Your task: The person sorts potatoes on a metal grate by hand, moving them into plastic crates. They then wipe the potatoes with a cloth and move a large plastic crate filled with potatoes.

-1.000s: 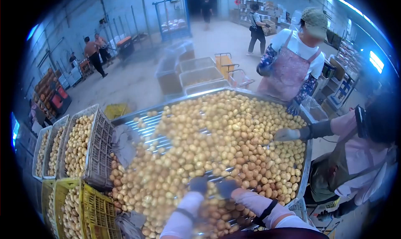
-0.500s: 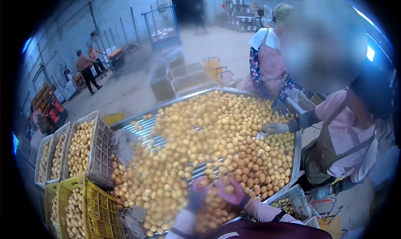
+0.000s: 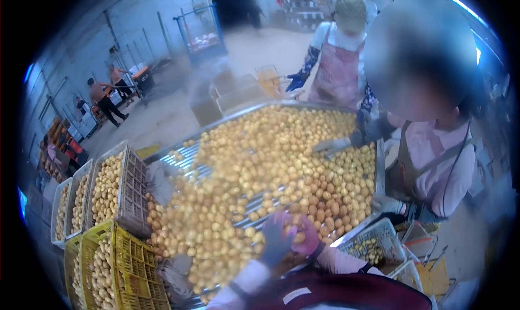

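Note:
My left hand [image 3: 275, 237], in a pink and grey glove, curls its fingers at the near edge of a sorting table. Close beside it, my right hand [image 3: 307, 237] in a similar glove is also closed. A potato [image 3: 299, 237] shows between the two hands, against the right fingers; another lies at the left fingertips, partly hidden and blurred. Around and beyond both hands spreads a thick layer of yellow-brown potatoes [image 3: 260, 142]. Metal rollers [image 3: 254, 204] show through gaps in the layer.
Crates of potatoes stand at the left, a yellow crate [image 3: 132, 266] nearest and a grey crate [image 3: 135, 193] behind. A co-worker's gloved hand [image 3: 331, 146] reaches over the potatoes from the right. Another co-worker in a pink apron [image 3: 338, 74] stands at the far side. A basket [image 3: 387, 239] sits lower right.
My hands have come closer together, and my right palm has turned inward. The far co-worker has raised a blue-gloved hand off the potatoes. The nearer co-worker's glove has shifted left. The view has tilted slightly.

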The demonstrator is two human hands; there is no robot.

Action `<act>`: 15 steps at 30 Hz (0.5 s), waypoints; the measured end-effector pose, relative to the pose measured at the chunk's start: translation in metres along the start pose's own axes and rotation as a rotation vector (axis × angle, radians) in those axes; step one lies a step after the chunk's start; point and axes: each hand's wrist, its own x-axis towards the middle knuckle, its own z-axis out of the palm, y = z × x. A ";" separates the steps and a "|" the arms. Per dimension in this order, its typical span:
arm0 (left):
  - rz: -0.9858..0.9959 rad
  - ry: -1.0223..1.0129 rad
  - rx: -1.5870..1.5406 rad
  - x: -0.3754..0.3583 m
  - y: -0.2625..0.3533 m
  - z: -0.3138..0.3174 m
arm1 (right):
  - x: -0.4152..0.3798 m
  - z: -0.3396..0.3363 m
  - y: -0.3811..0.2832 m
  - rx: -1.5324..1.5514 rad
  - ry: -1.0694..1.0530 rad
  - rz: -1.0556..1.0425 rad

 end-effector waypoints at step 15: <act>-0.576 0.050 -0.698 0.014 -0.054 -0.088 | -0.238 -0.055 -0.050 0.817 0.413 -0.390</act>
